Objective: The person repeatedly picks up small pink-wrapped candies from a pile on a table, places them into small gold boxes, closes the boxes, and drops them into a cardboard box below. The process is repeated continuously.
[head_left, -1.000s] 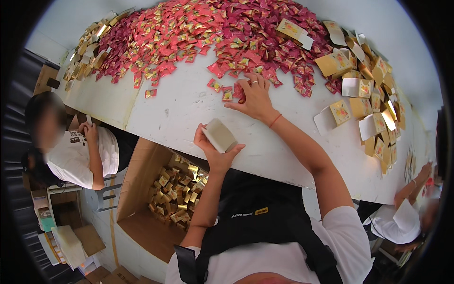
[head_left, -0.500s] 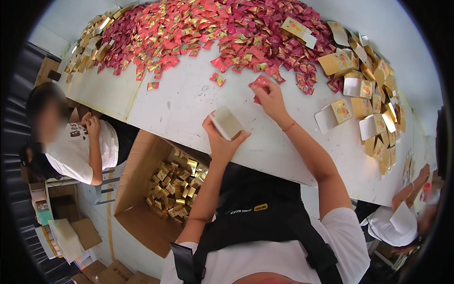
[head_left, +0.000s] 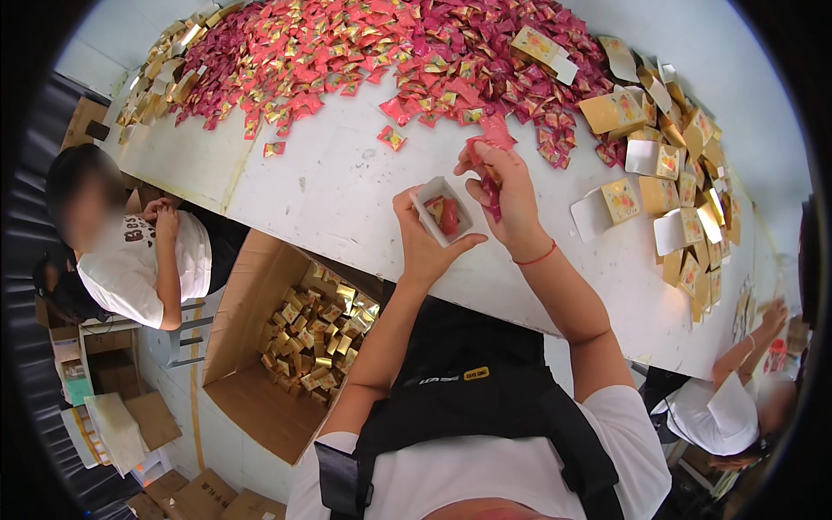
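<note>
My left hand [head_left: 420, 251] grips a small open box [head_left: 459, 204] with a pale inside, which holds red packets [head_left: 444, 215]. Just right of it, my right hand [head_left: 516, 199] is closed on pink and purple packets [head_left: 492, 186], held above the white tabletop [head_left: 303, 173]. A large heap of small pink and purple packets [head_left: 312, 52] covers the table's far side. One loose pink packet [head_left: 392, 139] lies apart in front of it.
Gold printed cartons [head_left: 620, 198] pile up at the right and far left. A cardboard box [head_left: 238, 390] of gold boxes stands below the table's edge. Co-workers sit at the left [head_left: 130, 269] and right [head_left: 702, 416]; smaller boxes [head_left: 199, 494] lie at lower left.
My left hand has moved up and right with the box, which now shows red packets inside. My right hand has picked up packets from the table and come down toward the box.
</note>
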Demonstrator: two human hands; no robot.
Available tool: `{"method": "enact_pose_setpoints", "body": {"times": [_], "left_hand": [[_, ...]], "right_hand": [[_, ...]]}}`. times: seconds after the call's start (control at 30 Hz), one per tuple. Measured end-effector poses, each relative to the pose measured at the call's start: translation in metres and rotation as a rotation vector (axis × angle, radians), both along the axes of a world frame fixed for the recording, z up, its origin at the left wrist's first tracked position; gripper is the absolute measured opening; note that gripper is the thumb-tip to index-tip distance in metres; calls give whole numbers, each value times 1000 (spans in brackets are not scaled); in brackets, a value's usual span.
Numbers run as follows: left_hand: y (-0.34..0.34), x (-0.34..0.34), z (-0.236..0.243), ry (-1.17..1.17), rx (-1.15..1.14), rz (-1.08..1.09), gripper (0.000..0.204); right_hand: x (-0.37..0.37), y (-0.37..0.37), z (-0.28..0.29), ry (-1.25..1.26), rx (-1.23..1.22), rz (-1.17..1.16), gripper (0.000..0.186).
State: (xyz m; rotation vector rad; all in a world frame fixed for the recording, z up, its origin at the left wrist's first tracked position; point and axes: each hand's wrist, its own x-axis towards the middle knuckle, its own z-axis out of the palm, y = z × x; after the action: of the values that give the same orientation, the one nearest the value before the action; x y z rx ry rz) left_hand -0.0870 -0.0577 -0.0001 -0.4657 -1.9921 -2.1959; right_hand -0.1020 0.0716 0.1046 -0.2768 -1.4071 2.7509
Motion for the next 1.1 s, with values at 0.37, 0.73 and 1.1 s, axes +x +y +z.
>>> {"method": "enact_pose_setpoints", "body": {"times": [0.37, 0.73, 1.1], "left_hand": [[-5, 0, -15, 412, -230, 102, 118], [-7, 3, -21, 305, -176, 94, 118], [4, 2, -26, 85, -55, -16, 112]], "right_hand": [[18, 7, 4, 104, 290, 44, 11], [18, 32, 26, 80, 640, 428, 25], [-1, -3, -6, 27, -713, 57, 19]]}}
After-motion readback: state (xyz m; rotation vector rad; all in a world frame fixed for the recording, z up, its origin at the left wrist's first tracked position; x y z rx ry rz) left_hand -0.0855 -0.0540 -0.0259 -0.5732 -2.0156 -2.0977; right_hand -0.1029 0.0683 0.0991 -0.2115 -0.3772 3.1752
